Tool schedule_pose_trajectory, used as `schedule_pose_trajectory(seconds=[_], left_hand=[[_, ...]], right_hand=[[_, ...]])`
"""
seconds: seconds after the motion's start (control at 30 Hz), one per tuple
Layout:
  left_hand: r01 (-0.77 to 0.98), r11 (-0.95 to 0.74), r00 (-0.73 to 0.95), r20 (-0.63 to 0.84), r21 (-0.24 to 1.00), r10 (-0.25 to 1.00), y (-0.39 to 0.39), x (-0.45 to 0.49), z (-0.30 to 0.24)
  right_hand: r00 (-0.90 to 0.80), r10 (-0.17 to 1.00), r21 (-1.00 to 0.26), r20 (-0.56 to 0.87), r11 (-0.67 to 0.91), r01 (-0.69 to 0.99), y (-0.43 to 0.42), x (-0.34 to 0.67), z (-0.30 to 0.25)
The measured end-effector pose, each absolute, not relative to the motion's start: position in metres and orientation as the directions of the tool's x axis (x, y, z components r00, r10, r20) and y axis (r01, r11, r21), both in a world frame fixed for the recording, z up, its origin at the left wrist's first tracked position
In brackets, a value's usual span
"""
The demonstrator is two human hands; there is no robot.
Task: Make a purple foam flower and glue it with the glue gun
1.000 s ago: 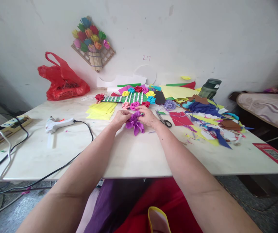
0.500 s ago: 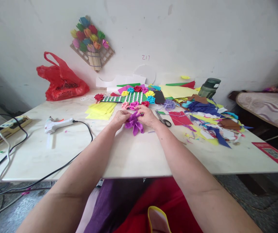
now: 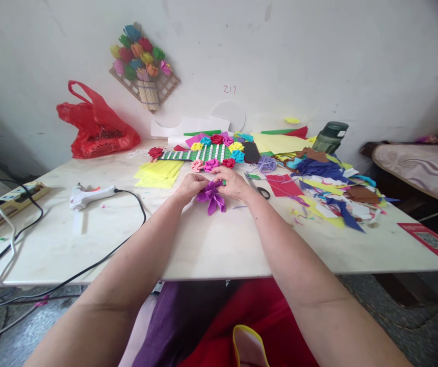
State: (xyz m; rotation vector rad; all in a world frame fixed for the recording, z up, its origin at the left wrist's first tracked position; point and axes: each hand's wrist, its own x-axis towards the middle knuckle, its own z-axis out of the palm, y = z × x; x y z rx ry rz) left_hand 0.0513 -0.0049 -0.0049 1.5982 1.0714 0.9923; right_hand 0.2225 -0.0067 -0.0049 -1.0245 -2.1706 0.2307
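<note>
Purple flower (image 3: pixel 211 200) looked shaped but unattached, over the bench (image 3: pixel 211 250) just in front of the rose-trimmed green board (image 3: pixel 191 155), left hand (image 3: pixel 191 186) and right hand (image 3: pixel 235 184) each in closed pinch grip on its top.

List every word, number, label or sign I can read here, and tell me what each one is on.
"217": red number on the wall; the first character could be a Z.
Red sheet at the table's right: a code square; any wording is too small to read.
Green bottle: pale label, too small to read.
Red bag: dark marks, too blurred to tell whether they are print.
</note>
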Motion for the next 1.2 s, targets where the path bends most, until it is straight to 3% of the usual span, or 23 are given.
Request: schedule_pose_trajectory(seconds=[0.3, 0.63, 0.97, 1.2], left_hand=[[0.189, -0.159, 0.269, 0.105, 0.969, 0.957, 0.002, 0.049, -0.01], [-0.017, -0.083, 0.302, 0.084, 0.996, 0.95, 0.003, 0.049, -0.009], [0.2, -0.142, 0.263, 0.087, 0.969, 0.961, -0.006, 0.048, -0.002], [0.241, -0.161, 0.198, 0.114, 0.957, 0.974, -0.006, 0.049, -0.003]], right_hand=[[-0.458, 0.659, -0.419, 0.597, 0.743, 0.522, -0.005, 0.225, -0.003], [-0.446, 0.619, -0.391, 0.646, 0.771, 0.503, -0.004, 0.222, -0.002], [-0.47, 0.617, -0.331, 0.632, 0.762, 0.556, -0.006, 0.215, -0.004], [-0.471, 0.646, -0.281, 0.601, 0.722, 0.632, -0.005, 0.216, -0.005]])
